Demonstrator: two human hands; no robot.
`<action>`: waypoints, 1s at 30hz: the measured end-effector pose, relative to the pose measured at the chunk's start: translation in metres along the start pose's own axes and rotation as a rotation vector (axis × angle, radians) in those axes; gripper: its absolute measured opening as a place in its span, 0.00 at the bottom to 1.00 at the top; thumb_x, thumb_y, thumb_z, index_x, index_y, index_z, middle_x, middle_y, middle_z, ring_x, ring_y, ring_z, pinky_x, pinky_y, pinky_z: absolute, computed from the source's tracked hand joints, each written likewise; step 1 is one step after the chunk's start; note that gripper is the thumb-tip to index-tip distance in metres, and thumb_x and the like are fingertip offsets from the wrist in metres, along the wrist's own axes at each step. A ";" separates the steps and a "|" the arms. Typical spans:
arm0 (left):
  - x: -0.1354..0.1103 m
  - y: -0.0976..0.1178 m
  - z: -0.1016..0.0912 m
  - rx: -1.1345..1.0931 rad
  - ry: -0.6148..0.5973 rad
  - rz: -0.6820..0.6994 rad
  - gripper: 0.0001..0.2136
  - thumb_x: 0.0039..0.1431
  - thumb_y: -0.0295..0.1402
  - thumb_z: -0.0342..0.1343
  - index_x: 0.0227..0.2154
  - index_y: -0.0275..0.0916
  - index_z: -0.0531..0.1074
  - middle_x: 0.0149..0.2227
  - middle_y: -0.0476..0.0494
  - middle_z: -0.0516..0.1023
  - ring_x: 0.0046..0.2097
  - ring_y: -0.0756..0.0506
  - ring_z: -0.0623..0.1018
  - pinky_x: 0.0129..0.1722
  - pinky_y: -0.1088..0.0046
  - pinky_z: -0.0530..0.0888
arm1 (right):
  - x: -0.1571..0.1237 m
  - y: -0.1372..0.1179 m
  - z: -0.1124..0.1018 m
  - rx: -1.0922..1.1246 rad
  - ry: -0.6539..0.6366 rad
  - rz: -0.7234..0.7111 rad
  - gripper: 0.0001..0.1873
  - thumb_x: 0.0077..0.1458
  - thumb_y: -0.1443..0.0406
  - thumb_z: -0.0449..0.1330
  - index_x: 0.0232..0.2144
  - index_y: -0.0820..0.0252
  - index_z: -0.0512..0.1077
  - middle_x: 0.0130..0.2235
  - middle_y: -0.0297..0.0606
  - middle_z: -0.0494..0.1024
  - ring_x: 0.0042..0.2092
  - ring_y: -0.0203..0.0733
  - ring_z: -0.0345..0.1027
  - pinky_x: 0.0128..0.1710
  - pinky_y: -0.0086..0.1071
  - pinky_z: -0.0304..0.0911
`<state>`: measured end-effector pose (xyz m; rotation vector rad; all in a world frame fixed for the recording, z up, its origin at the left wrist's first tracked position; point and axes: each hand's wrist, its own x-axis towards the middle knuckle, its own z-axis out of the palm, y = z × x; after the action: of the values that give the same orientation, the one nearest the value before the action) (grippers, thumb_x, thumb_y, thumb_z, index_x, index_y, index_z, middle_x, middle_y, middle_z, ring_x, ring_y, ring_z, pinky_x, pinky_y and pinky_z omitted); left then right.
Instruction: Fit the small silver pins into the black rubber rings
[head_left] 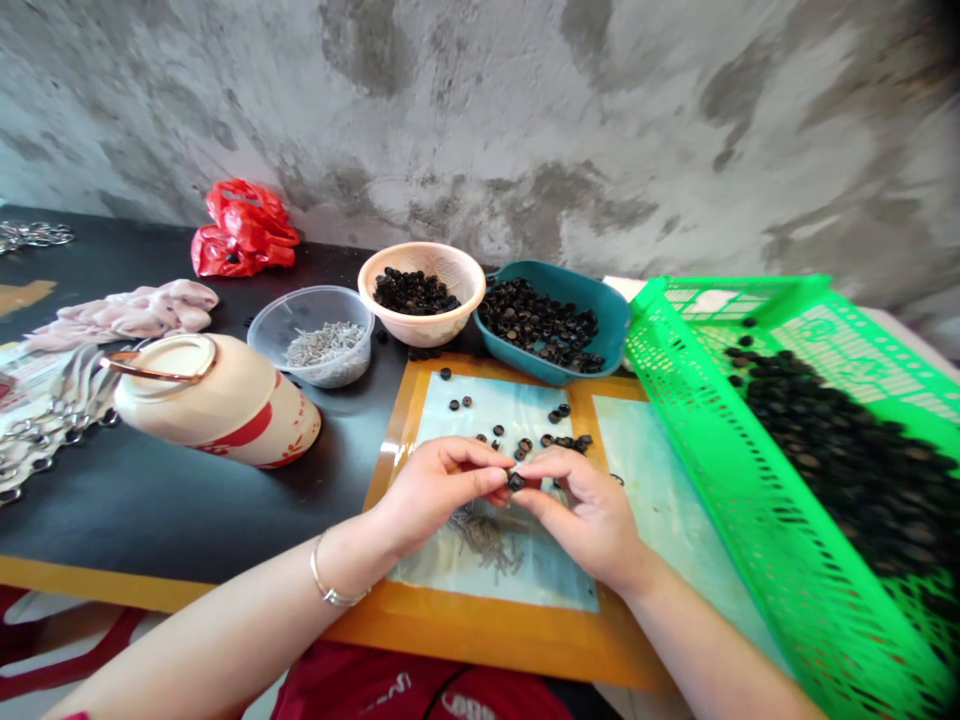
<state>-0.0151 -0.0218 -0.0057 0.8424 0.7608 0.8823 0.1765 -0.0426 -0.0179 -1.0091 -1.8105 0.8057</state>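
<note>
Bare left hand (442,490) and bare right hand (585,520) pressed together at the fingertips, pinching one small black ring-shaped piece (515,482) in a tight, close grip. Just beyond the grip, loose black pieces (562,440) on a glossy pale-blue sheet (510,390); just below it, fine grey metal pins (484,535); farther ahead, a teal plastic tray (619,325) heaped with more black pieces.

No words can be read here. The red shirt (420,690) near the bottom is showing curvy white letters (466,705), but they are cut off and blurry. The green basket (750,480) on the right is showing a pale pattern (840,340), too blurry to read. The paper (30,365) at the left is showing tiny print, too small to read.
</note>
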 end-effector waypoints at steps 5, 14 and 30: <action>0.001 -0.002 -0.002 0.047 -0.019 -0.027 0.10 0.47 0.35 0.68 0.29 0.33 0.80 0.28 0.44 0.80 0.28 0.50 0.78 0.32 0.75 0.75 | -0.001 -0.002 -0.001 0.039 -0.058 0.135 0.06 0.55 0.63 0.65 0.36 0.54 0.73 0.33 0.33 0.78 0.34 0.39 0.74 0.36 0.32 0.69; 0.003 -0.005 -0.006 0.111 -0.027 -0.156 0.14 0.44 0.39 0.70 0.28 0.33 0.79 0.24 0.44 0.80 0.25 0.51 0.77 0.28 0.77 0.74 | 0.004 -0.007 -0.006 -0.177 -0.089 -0.098 0.05 0.56 0.65 0.65 0.33 0.56 0.72 0.31 0.33 0.80 0.33 0.37 0.75 0.34 0.30 0.67; 0.003 -0.006 -0.008 0.097 -0.073 -0.186 0.14 0.42 0.39 0.71 0.23 0.32 0.77 0.23 0.44 0.79 0.24 0.51 0.77 0.27 0.77 0.74 | 0.008 -0.004 -0.008 -0.254 -0.236 -0.291 0.17 0.62 0.64 0.58 0.53 0.57 0.69 0.34 0.37 0.79 0.33 0.39 0.70 0.33 0.34 0.64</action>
<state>-0.0188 -0.0194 -0.0156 0.8696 0.8087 0.6498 0.1803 -0.0366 -0.0087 -0.8035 -2.2432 0.5412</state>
